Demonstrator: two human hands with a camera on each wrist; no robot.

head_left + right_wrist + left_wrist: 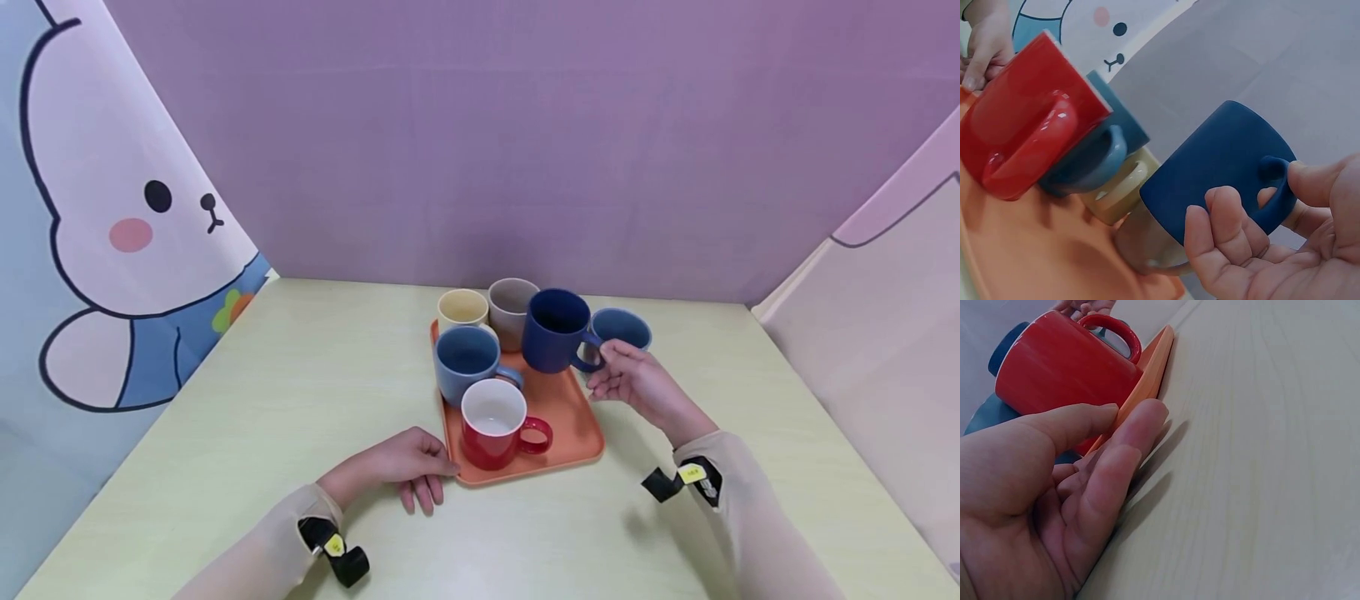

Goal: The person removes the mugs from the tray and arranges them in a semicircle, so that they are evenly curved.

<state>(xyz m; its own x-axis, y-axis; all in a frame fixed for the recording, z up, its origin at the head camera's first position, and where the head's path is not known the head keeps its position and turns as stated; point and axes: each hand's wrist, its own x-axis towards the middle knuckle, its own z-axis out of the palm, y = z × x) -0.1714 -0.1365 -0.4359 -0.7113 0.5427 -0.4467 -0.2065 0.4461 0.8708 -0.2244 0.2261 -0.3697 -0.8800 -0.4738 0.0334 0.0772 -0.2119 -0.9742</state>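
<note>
My right hand [637,383] pinches the handle of a dark blue mug [1222,169], which appears raised over the right side of an orange tray [558,417]. At the tray's near left corner, my left hand [408,467] pinches the rim between thumb [1082,422] and index finger. On the tray, a red mug [487,446] with a white inside stands closest to the left hand. Behind it are a grey-blue mug [457,379], a pale yellow mug [459,310] and a taupe mug [506,321]; the dark blue mug partly hides the taupe one.
Another blue mug [622,327] stands on the table to the right of the tray, partly behind the right hand. The pale wooden table [300,375] meets a purple backdrop [525,150] at the back. Printed cloth panels [135,250] border the sides.
</note>
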